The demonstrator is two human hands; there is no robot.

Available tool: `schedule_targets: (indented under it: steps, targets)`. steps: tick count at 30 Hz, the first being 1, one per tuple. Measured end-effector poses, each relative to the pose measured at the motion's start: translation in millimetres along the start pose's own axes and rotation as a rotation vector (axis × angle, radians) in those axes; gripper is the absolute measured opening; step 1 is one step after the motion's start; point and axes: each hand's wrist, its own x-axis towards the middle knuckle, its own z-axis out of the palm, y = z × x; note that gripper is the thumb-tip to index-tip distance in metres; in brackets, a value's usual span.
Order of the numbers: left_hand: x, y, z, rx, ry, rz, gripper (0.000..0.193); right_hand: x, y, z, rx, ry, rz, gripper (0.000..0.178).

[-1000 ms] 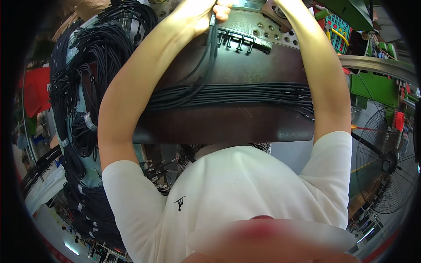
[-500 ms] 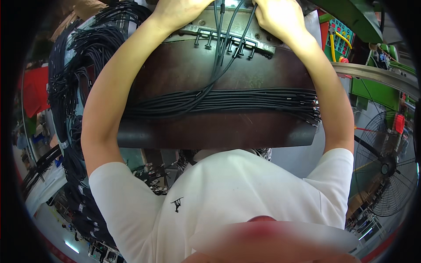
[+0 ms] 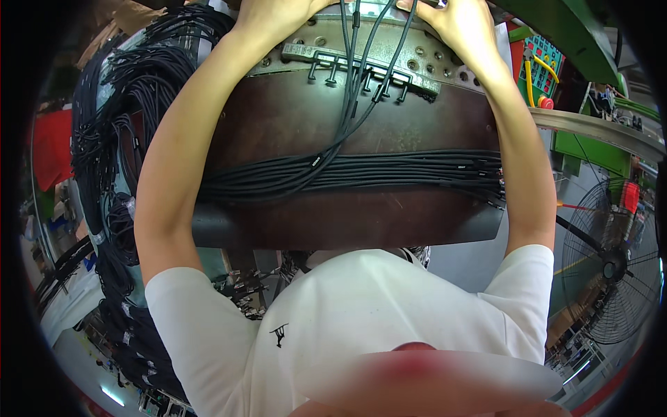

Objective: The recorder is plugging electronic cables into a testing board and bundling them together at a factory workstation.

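Note:
Both hands reach to the far edge of the view, where the upper border cuts off most of the fingers. My left hand (image 3: 281,15) is beside the leftmost of several upright black cables (image 3: 361,52); its grip is hidden. My right hand (image 3: 458,21) has its thumb against the rightmost cable, seemingly pinching it. These cables run toward me across a metal bar with black pegs (image 3: 410,82), cross each other, and bend left into a bundle of black cables (image 3: 417,162) lying across the dark brown tabletop (image 3: 333,215).
Thick hanks of black cable (image 3: 149,76) hang at the left. A perforated metal plate (image 3: 389,45) lies behind the peg bar. At the right are a green control panel with buttons (image 3: 545,66), a metal rail (image 3: 597,131) and a black caged fan (image 3: 611,267).
My right hand has shifted slightly to the right and up, uncovering more of the perforated plate. The tabletop and cable bundle sit a little lower in the view.

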Motion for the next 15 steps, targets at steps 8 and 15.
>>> schedule_targets:
  steps: [8,15]
  targets:
    - [-0.2,5.6,4.4,0.096,0.031,-0.136,0.038,-0.6,3.8,1.0,-0.274,0.051,-0.187,0.043]
    - [-4.3,-1.7,9.6,-0.031,0.098,-0.122,0.043,-6.0,-2.7,5.3,-0.2,0.119,-0.105,0.042]
